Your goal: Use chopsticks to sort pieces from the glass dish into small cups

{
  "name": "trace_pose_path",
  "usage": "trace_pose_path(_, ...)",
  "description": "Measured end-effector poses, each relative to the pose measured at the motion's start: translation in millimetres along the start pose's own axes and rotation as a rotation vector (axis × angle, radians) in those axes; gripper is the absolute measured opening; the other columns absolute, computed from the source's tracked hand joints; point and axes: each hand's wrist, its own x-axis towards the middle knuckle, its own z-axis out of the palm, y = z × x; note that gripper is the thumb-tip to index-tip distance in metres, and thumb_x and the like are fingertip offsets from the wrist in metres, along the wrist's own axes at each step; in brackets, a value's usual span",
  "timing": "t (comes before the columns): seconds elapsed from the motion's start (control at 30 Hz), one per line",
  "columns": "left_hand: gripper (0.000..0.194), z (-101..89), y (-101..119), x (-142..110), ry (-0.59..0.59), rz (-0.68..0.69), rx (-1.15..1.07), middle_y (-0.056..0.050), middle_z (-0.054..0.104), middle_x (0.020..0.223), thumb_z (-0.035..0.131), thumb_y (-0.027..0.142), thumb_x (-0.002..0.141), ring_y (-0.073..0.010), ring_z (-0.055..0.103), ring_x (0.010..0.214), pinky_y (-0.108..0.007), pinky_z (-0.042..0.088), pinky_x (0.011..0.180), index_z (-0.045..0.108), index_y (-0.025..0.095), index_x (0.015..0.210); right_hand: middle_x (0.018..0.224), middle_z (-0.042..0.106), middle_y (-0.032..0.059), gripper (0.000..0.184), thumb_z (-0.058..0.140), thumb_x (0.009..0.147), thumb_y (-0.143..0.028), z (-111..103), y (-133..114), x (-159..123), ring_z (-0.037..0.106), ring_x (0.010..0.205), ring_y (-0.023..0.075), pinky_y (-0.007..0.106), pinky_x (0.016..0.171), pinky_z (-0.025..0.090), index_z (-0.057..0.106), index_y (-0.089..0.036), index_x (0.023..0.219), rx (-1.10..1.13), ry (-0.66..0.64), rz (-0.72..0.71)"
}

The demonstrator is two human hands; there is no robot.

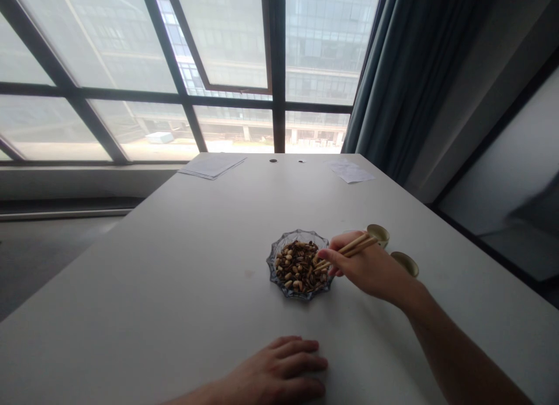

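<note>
From my one head view, the shallow cut-glass dish [276,271] sits on the white table [174,265], heaped with a mix of dark striped sunflower seeds and pale nuts [299,266], possibly peanuts or pistachios. The heap fills most of the dish, with nothing I can see spilled around it. Two small pale cups [379,236] [405,264] stand just to the right, close to the person's right hand [364,269]; from this angle, I can't make out whether anything is in them. That hand is closed around a pair of light bamboo chopsticks [349,249], with its fingers curled and the tips reaching into the right side of the heap. The tips are small and crowded by the seeds, so I can't tell whether they are pinching a piece. The left hand [279,370] lies open and flat on the table near its edge, touching nothing else. Two loose sheets of paper [213,165] [351,172] lie at the far end, beneath a large window [218,55].
</note>
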Motion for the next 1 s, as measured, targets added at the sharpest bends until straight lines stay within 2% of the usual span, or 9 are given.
trace_pose_path(0.1,0.026,-1.2,1,0,-0.006,-0.001,0.004,-0.008,0.067,0.147,0.057,0.021,0.109,-0.0265,0.054,0.146,-0.039,0.042,0.124,0.063,0.026,0.133,0.066,0.074,0.0027,0.038,0.062,0.100,-0.047,-2,-3,-3,0.072,0.064,0.0180,0.026,0.059,0.050,0.069,-0.019,0.073,-0.004,0.028,-0.007)
trace_pose_path(0.27,0.026,-0.7,0,0,-0.008,0.007,0.011,-0.009,0.067,0.148,0.057,0.021,0.109,-0.0273,0.054,0.146,-0.040,0.042,0.124,0.063,0.024,0.134,0.066,0.073,0.0028,0.038,0.066,0.097,-0.039,3,-5,-3,0.067,0.061,0.0162,0.026,0.057,0.046,0.066,-0.019,0.066,-0.008,-0.074,-0.028)
trace_pose_path(0.43,0.026,1.3,-1,0,-0.007,0.005,0.008,-0.009,0.066,0.148,0.056,0.021,0.109,-0.0274,0.054,0.146,-0.040,0.041,0.125,0.063,0.025,0.134,0.062,0.070,0.0025,0.041,0.064,0.098,-0.044,-4,0,-3,0.066,0.059,0.0165,0.027,0.056,0.045,0.066,-0.019,0.066,-0.071,0.013,0.003)
trace_pose_path(0.57,0.027,-0.8,1,1,0.003,-0.003,-0.006,-0.009,0.067,0.147,0.057,0.021,0.108,-0.0274,0.054,0.146,-0.040,0.041,0.124,0.062,0.026,0.134,0.063,0.072,0.0028,0.037,0.064,0.099,-0.045,-9,2,-3,0.068,0.060,0.0179,0.028,0.057,0.046,0.072,-0.019,0.074,-0.052,0.010,-0.009)
trace_pose_path(0.8,0.026,-0.4,1,2,0.002,-0.003,-0.006,-0.009,0.067,0.147,0.058,0.022,0.108,-0.0277,0.055,0.145,-0.040,0.042,0.124,0.062,0.026,0.132,0.068,0.073,0.0030,0.037,0.065,0.097,-0.044,2,3,4,0.067,0.062,0.0173,0.027,0.057,0.047,0.067,-0.019,0.070,-0.004,-0.060,-0.018)
trace_pose_path(1.0,0.026,1.2,0,1,-0.007,0.006,0.009,-0.009,0.067,0.148,0.059,0.025,0.108,-0.0284,0.055,0.146,-0.040,0.043,0.123,0.062,0.025,0.133,0.067,0.072,0.0017,0.028,0.067,0.095,-0.039,6,4,7,0.067,0.064,0.0168,0.026,0.059,0.048,0.071,-0.020,0.075,-0.019,-0.077,-0.039)
